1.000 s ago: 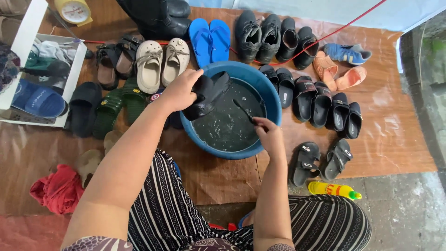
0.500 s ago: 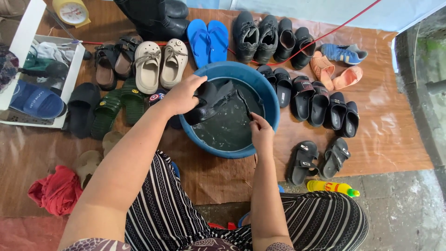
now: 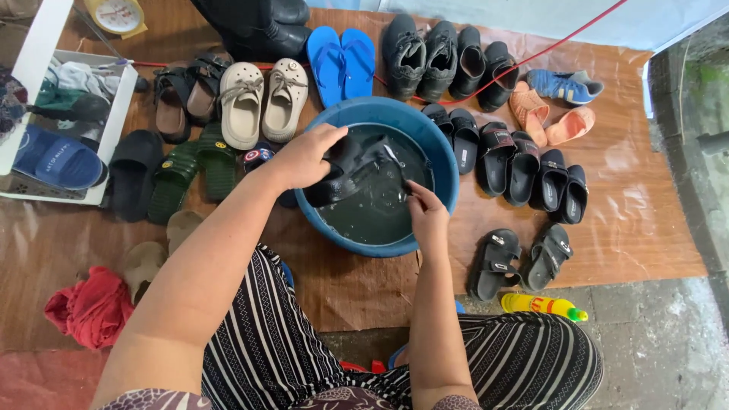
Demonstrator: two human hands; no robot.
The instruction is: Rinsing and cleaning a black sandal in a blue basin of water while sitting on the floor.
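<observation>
A blue plastic basin (image 3: 444, 159) of dark water stands on the brown mat in front of me. My left hand (image 3: 304, 156) grips a black sandal (image 3: 353, 167) over the basin, tilted, its lower end near the water. My right hand (image 3: 427, 216) is closed on a small brush whose handle (image 3: 393, 158) reaches up against the sandal; the brush head is hidden by hand and shoe. Water ripples under the sandal.
Many shoes ring the basin: beige clogs (image 3: 262, 99), blue flip-flops (image 3: 342, 61), black shoes (image 3: 444, 53), black sandals (image 3: 524, 163), orange sandals (image 3: 550, 118), green slides (image 3: 194, 167). A white crate (image 3: 114, 129) sits at left, a red cloth (image 3: 87, 307) lower left, a yellow bottle (image 3: 539, 305) by my knee.
My right hand has moved up and closer to the sandal, bringing the brush against it. My left hand has kept hold of the sandal, lowering it a little toward the water.
</observation>
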